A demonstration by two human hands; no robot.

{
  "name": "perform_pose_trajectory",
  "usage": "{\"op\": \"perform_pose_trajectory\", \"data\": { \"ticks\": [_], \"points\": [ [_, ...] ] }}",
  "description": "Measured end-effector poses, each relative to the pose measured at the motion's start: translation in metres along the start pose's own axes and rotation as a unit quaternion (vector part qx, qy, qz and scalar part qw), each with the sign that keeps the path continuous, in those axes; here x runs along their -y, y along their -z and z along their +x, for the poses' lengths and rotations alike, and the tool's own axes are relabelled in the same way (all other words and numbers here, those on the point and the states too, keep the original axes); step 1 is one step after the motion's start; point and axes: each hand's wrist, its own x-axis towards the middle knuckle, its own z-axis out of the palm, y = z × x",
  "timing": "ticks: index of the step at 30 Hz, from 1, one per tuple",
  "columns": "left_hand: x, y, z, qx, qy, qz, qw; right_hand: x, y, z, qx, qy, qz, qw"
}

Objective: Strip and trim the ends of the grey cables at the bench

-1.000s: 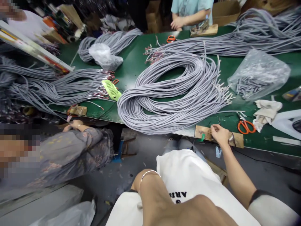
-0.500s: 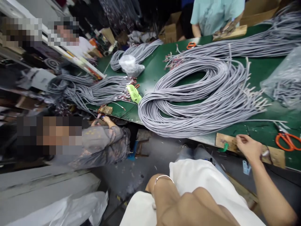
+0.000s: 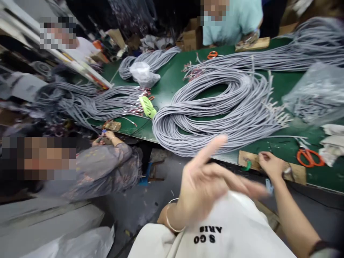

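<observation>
Counting first, we see one looped bundle of gray cables (image 3: 242, 107) in the middle of the green table (image 3: 326, 179), one wooden board (image 3: 297, 173) at our edge, one clear bag (image 3: 314, 95) and one pair of orange-handled scissors (image 3: 309, 154) beside the board. Our left hand (image 3: 206, 182) is raised before our white shirt (image 3: 228, 218), blurred, fingers spread and bare; one fingertip overlaps the bundle's near edge, touching or not we can't tell. Our right arm reaches forward, the right hand (image 3: 272, 165) over the board, fingertips pinched; whether they grip anything, we can't tell. The bundle lies beyond them.
</observation>
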Motion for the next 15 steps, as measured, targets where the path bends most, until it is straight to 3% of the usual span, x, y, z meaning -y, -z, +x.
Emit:
{"op": "perform_pose_trajectory", "data": {
  "ticks": [3,6,15],
  "points": [
    [0.012,0.004,0.030,0.031,-0.003,-0.065,0.997,-0.002,0.000,0.000,-0.007,0.016,0.009,1.000],
    [0.022,0.012,0.048,0.015,0.000,-0.101,0.995,-0.002,0.000,0.000,-0.015,0.025,0.017,0.999],
    [0.029,0.021,0.050,0.005,0.009,-0.110,0.994,-0.001,0.002,-0.003,-0.025,0.046,0.029,0.998]
  ]
}}
